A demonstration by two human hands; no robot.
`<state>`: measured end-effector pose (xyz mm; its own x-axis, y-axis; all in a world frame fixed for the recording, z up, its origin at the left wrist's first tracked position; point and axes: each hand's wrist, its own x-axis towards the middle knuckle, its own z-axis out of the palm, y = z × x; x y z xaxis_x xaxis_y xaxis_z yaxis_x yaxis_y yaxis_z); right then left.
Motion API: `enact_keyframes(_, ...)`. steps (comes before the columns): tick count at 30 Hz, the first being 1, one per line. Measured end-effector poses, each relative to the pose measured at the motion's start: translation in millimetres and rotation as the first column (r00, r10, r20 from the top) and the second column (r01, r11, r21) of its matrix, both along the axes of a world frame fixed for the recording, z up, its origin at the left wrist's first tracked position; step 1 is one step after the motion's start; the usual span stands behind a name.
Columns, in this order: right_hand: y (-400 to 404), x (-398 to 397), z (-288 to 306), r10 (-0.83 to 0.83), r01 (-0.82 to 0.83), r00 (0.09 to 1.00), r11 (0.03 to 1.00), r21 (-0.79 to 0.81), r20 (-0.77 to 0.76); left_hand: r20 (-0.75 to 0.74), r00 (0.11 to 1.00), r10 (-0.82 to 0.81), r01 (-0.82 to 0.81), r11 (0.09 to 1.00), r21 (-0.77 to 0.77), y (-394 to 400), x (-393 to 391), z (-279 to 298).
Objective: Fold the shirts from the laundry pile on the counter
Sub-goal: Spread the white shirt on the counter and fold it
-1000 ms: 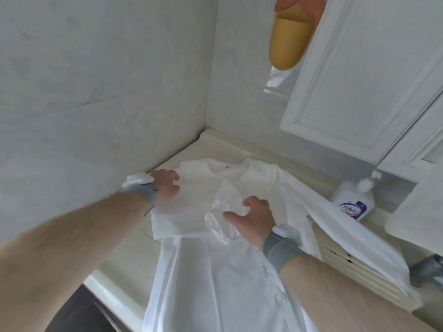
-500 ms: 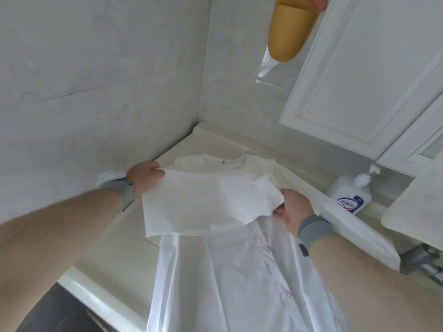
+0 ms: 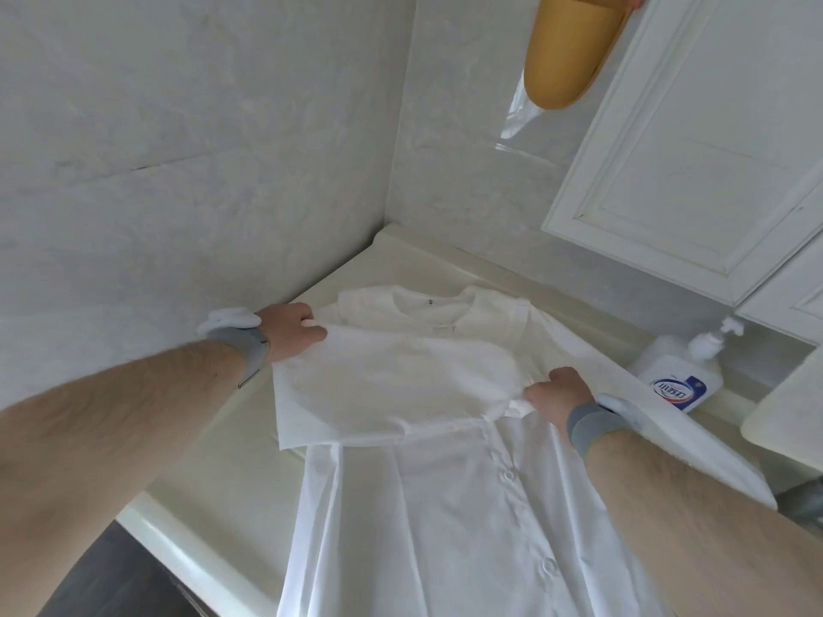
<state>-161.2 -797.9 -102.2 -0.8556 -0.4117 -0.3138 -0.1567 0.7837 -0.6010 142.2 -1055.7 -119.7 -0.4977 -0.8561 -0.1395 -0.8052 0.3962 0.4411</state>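
Observation:
A white button-up shirt (image 3: 445,518) lies spread on the cream counter (image 3: 213,474), collar toward the corner of the walls, its lower part hanging over the front edge. A folded panel of white cloth (image 3: 392,394) lies stretched across its chest. My left hand (image 3: 289,329) pinches the panel's far left corner. At the panel's right end, my right hand (image 3: 556,394) grips bunched fabric. Both wrists wear grey bands.
A white pump bottle (image 3: 677,380) with a blue label stands at the right by the wall. White cabinet doors (image 3: 694,162) hang above it. A yellow plastic holder (image 3: 565,51) is fixed high on the wall. The counter's front edge runs at lower left.
My right hand moved from the middle of the shirt out to the right, pulling the crumpled cloth flat. My left hand shifted to the panel's left corner and now pinches it.

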Motion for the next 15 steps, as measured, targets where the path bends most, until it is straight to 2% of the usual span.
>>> enact_keyframes(3,2.5,0.7,-6.2,-0.029,0.001,0.991,0.976,-0.219,-0.129,0.096,0.995,-0.013,0.033,0.976,-0.216,-7.4,0.9,3.2)
enact_keyframes(4,4.1,1.8,-9.7,-0.019,-0.019,0.985,0.975,-0.221,-0.169,0.148,0.989,-0.006,0.049,0.955,-0.292,-7.4,0.1,0.9)
enact_keyframes(6,8.0,4.6,-16.6,0.086,-0.102,0.968,0.993,-0.053,-0.236,0.243,0.968,0.067,0.042,0.909,-0.415,0.2,-3.5,-4.3)
enact_keyframes(8,13.8,9.0,-23.7,0.229,-0.189,0.924,0.970,0.153,-0.307,0.232,0.965,0.125,0.003,0.876,-0.483,23.4,-11.0,-11.2)
enact_keyframes(11,20.6,20.5,-27.5,0.409,-0.326,0.828,0.908,0.264,-0.384,0.212,0.977,0.000,0.089,0.907,-0.412,77.8,-29.6,-25.7)
enact_keyframes(15,28.5,32.8,-39.6,0.623,-0.481,0.708,0.770,0.420,-0.331,0.344,0.935,-0.082,0.151,0.972,-0.179,125.1,-41.3,-50.7)
